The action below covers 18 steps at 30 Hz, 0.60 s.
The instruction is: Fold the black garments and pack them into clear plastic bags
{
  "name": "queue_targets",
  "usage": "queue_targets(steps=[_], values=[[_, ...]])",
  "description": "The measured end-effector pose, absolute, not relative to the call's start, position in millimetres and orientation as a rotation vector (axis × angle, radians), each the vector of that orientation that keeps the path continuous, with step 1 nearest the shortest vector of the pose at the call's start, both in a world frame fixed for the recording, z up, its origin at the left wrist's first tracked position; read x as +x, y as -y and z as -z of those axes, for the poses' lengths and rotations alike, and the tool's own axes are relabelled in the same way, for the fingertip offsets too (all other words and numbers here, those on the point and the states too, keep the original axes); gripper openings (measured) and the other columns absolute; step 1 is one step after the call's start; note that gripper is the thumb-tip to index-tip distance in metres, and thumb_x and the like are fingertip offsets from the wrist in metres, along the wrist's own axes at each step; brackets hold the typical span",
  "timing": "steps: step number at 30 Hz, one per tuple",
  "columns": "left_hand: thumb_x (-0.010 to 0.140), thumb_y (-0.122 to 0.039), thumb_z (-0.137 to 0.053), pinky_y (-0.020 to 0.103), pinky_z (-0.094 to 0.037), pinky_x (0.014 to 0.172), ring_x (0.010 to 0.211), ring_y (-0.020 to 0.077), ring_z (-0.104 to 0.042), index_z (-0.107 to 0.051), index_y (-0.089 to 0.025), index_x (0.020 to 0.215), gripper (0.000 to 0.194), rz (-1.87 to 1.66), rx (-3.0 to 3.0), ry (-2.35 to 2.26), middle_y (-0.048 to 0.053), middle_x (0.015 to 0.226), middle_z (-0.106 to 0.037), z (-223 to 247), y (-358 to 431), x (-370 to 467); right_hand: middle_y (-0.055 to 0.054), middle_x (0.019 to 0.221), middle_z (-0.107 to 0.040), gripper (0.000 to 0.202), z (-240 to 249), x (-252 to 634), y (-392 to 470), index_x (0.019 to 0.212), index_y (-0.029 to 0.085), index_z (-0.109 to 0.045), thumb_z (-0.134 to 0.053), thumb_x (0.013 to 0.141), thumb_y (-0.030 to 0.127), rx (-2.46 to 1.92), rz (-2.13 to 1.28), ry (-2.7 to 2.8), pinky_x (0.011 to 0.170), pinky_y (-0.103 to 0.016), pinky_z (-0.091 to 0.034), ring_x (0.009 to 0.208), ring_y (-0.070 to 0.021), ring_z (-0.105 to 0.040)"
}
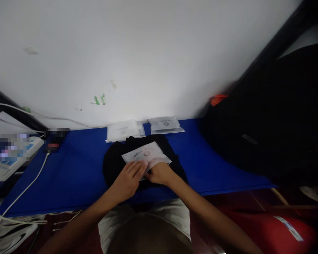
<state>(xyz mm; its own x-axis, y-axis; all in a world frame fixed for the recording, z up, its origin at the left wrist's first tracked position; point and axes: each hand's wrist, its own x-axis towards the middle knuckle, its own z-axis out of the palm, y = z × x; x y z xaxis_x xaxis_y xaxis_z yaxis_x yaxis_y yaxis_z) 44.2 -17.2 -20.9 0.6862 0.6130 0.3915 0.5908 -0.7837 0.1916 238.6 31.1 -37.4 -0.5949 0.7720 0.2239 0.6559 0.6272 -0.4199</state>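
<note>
A frosted zip bag [139, 152] with printed lettering and a round mark lies tilted over a bundle of black cloth [113, 160]. My left hand [129, 178] grips its lower left edge, fingers close together on top and the thumb side facing inward. At the lower right edge, my right hand [161, 173] is curled closed on the bag, partly behind its translucent film. Those right fingertips are mostly hidden, and so is anything inside the bag near them. Both hands nearly meet above the black cloth.
Against the wall lie a stack of similar bags [122, 131] and another frosted bag [165, 124]. A large black bag [249, 137] stands on the right of the blue surface [204, 165]. To the left are a white device [33, 146] and a white cable [34, 181].
</note>
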Motion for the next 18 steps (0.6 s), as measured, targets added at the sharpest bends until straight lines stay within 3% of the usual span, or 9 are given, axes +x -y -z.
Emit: queue_targets(steps=[2,5,7,12,18], values=[[0.088,-0.006,-0.042,0.046,-0.049,0.098,0.121,0.0269,-0.056,-0.038,-0.015,0.145,0.058,-0.900,2.792,-1.034,0.017,0.132,-0.059,20.0,16.7,39.5,-0.016,0.100,-0.072,0.033,29.7,241.5,-28.2,0.109,0.011,-0.066,-0.061,0.085,0.034,-1.231,-0.429,2.484,0.077,-0.037,-0.053,0.088,-0.0282,-0.068],[0.089,-0.005,-0.048,0.039,-0.054,0.086,0.101,0.0224,-0.064,-0.061,-0.019,0.115,0.032,-1.143,2.743,-1.018,0.011,0.109,-0.069,16.2,16.2,36.6,-0.018,0.092,-0.070,0.030,21.7,246.4,-22.8,0.103,0.008,-0.064,-0.060,0.087,0.033,-1.281,-0.398,2.472,0.072,-0.041,-0.054,0.082,-0.0301,-0.068],[0.090,-0.006,-0.051,0.036,-0.055,0.080,0.093,0.0201,-0.065,-0.065,-0.019,0.105,0.024,-1.237,2.709,-1.011,0.008,0.099,-0.071,12.9,15.4,36.0,-0.018,0.095,-0.069,0.030,17.6,249.6,-16.7,0.107,0.009,-0.061,-0.059,0.088,0.031,-1.153,-0.334,2.394,0.077,-0.044,-0.055,0.088,-0.0310,-0.067],[0.092,-0.009,-0.052,0.036,-0.056,0.080,0.090,0.0191,-0.065,-0.065,-0.018,0.106,0.021,-1.306,2.636,-0.974,0.008,0.096,-0.071,8.6,12.5,38.4,-0.013,0.117,-0.065,0.042,9.4,248.6,1.1,0.129,0.022,-0.050,-0.060,0.088,0.025,-0.737,-0.105,2.071,0.094,-0.047,-0.052,0.112,-0.0273,-0.062],[0.092,-0.010,-0.051,0.034,-0.058,0.074,0.085,0.0185,-0.064,-0.065,-0.018,0.095,0.017,-1.417,2.581,-0.898,0.008,0.089,-0.069,11.7,9.7,50.0,-0.005,0.097,-0.073,0.023,16.4,236.5,-0.6,0.113,0.024,-0.062,-0.058,0.092,0.017,-0.566,0.021,2.123,0.099,-0.046,-0.051,0.094,-0.0199,-0.066]])
